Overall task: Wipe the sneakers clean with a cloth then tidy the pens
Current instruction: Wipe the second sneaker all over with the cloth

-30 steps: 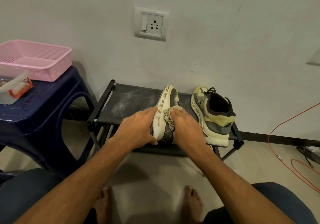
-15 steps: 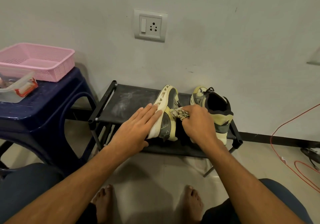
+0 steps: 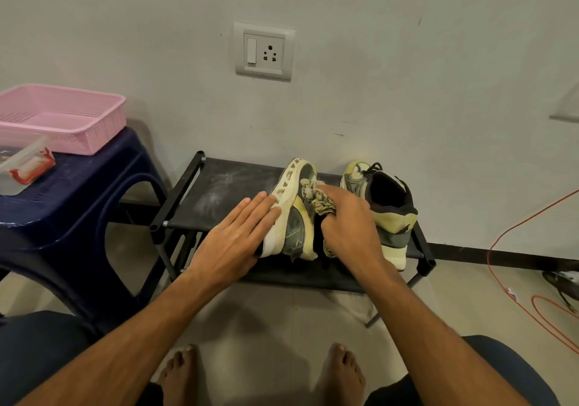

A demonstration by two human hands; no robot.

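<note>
Left hand [image 3: 233, 242]: flat, fingers straight, pressing the tipped sneaker [image 3: 293, 214] sole.
Right hand [image 3: 347, 227]: squeezing the cloth [image 3: 315, 197] against that sneaker.
Other sneaker [image 3: 380, 208]: upright beside it on the shoe rack [image 3: 219, 192].

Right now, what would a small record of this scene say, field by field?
Surface: black shoe rack
Left hand: flat fingers press the sole of the tipped sneaker
Right hand: holds a cloth on that sneaker's upper
Second sneaker: upright on the rack, to the right
Nearby: pink basket on a blue stool
</note>
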